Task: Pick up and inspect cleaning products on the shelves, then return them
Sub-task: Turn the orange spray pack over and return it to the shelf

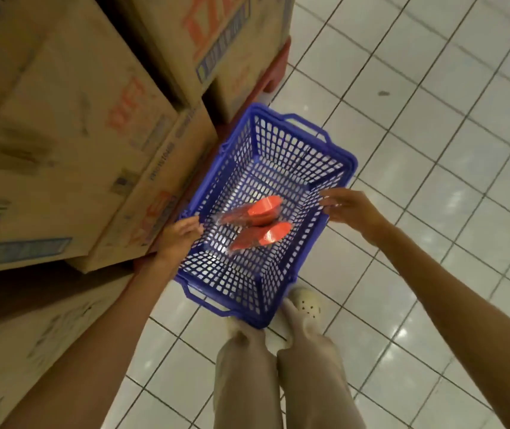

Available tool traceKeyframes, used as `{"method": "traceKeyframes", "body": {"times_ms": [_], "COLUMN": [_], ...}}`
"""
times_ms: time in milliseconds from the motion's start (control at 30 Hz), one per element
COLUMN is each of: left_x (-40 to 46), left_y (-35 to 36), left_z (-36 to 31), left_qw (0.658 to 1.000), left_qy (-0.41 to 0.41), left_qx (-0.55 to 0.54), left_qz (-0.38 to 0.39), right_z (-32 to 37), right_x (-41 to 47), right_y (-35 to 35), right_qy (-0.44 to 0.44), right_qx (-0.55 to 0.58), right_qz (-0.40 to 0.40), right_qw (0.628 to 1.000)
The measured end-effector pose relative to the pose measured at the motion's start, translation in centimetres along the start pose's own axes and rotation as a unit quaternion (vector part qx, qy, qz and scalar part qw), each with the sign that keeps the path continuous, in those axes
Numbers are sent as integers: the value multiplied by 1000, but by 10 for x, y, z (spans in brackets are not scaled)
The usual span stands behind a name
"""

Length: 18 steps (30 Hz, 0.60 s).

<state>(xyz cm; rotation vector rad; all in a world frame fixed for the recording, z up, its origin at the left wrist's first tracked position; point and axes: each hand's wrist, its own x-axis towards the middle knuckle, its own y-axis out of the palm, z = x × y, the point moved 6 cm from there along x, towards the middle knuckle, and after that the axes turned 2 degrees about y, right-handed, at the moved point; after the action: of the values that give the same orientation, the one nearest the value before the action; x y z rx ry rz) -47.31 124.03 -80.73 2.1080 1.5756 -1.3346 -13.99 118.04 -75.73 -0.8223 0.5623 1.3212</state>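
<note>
A blue plastic mesh basket (337, 156) stands on the tiled floor in front of my feet. Inside it lie two orange cleaning items (261, 209) wrapped in clear plastic, side by side on the bottom. My left hand (179, 236) is at the basket's left rim, with its fingers curled over the edge. My right hand (348, 209) reaches to the right rim, where its straightened fingertips touch the edge. Neither hand touches the orange items.
Stacked cardboard boxes (71, 144) fill the left side, close against the basket, and sit on a red pallet (275, 69). White floor tiles (433, 150) spread to the right. My legs and a white clog (308, 301) are just below the basket.
</note>
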Motion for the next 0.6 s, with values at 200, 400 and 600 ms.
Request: {"method": "traceKeyframes", "body": {"times_ms": [200,400,600], "left_x": [-245,-426,-533], "left_y": [-44,-48,0], "left_z": [-156,-220,-143], "left_qw": [974,977,939], "left_qy": [-26,96,31], "left_qx": [-197,-87,91], "left_qz": [110,169,331], "right_z": [74,54,-91], "right_x": [-282,-485,-625], "right_y": [-46,-37,62], "right_qy": [3,-42,16], "right_qx": [181,214,472], "right_qz": [-4,-117,-274], "right_qw": [983,969,838]}}
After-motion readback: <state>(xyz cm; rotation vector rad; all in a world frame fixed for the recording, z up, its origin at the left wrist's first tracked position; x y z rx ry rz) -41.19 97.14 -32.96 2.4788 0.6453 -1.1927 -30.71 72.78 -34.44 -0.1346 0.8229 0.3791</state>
